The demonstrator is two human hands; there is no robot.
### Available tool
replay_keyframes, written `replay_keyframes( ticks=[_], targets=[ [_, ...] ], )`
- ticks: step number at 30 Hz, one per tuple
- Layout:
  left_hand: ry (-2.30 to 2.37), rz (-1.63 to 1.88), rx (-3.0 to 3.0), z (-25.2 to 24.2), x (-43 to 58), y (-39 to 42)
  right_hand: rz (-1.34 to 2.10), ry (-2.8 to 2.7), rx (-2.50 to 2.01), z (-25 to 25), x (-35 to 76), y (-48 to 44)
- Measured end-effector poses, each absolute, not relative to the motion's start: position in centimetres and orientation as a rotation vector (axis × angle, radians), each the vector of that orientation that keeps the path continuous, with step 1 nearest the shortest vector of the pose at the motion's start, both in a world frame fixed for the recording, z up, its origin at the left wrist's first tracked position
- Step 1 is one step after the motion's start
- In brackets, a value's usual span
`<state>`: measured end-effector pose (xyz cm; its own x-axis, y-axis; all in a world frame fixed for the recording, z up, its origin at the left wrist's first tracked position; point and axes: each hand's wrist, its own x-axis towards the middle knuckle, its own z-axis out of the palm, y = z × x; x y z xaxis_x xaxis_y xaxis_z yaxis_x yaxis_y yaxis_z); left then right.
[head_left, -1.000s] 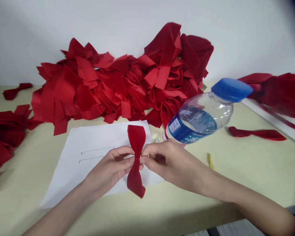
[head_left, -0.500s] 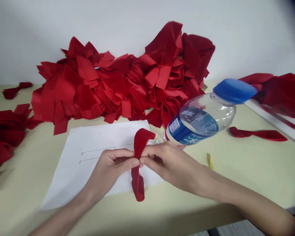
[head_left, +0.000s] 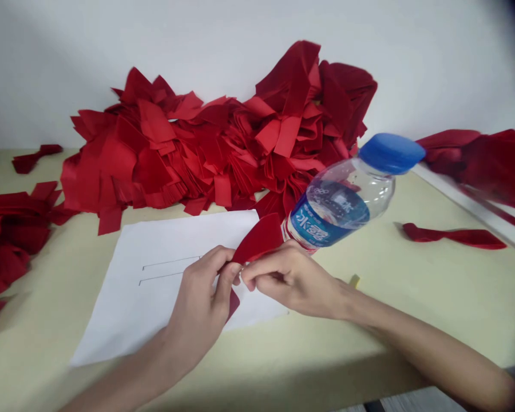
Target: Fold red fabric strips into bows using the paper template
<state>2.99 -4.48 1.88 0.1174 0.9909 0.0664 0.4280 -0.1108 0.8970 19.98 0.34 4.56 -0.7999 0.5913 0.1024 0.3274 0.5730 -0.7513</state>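
My left hand (head_left: 206, 289) pinches a red velvety ribbon strip (head_left: 260, 237) between thumb and fingers, above a white paper sheet (head_left: 124, 320) with thin ruled lines. One wide end of the strip fans up and to the right; a darker end shows below the thumb. Close against the pinched middle, my right hand (head_left: 289, 280) has its fingers curled and closed. Whatever its fingertips hold is too small or hidden to make out. Just behind the right hand, a clear plastic bottle (head_left: 332, 212) with a blue cap leans to the right in the picture.
A big heap of red strips (head_left: 189, 154) lies along the wall, with another pile (head_left: 8, 229) at left. More red fabric (head_left: 493, 160) rests on a white board at right. A twisted red piece (head_left: 455, 236) and a yellow bit (head_left: 354, 281) lie on the table.
The ribbon strip has turned from hanging upright to pointing up and right. My left hand has rotated over it, and my right fingers have curled. The bottle has turned, showing another label side.
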Motion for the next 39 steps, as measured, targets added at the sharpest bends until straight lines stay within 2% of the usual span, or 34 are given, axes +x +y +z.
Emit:
replay_keyframes(
  ticks=[7, 12, 19, 25, 32, 35, 39],
  targets=[
    [1.385, 0.938, 1.642, 1.2, 3.0, -4.3, 1.027, -2.633, -0.484, 4.4, 20.2, 0.1],
    [1.508, 1.065, 1.472, 1.2, 1.7, -2.2, 0.951, -2.870, -0.352, 5.7, 19.6, -1.5],
    [1.236, 1.043, 1.160, 2.4, 0.5, -1.9, 0.498, -3.041, -0.885, 5.3, 20.6, -0.7],
    [1.134, 0.976, 1.017, 1.7, 0.2, -2.3, 0.649, -3.045, -1.062, 4.2, 23.1, -0.5],
    [1.144, 0.973, 0.955, 1.7, -0.1, -2.5, 0.686, -2.880, -1.403, 5.1, 29.2, -1.1],
    [1.156, 0.966, 0.964, 1.8, -0.1, -2.7, 0.593, -2.537, -1.614, 4.4, 30.2, -1.3],
    [1.201, 0.908, 0.999, 1.7, 0.0, -3.0, 0.660, -2.105, -1.473, 2.4, 27.4, -0.2]
  ],
)
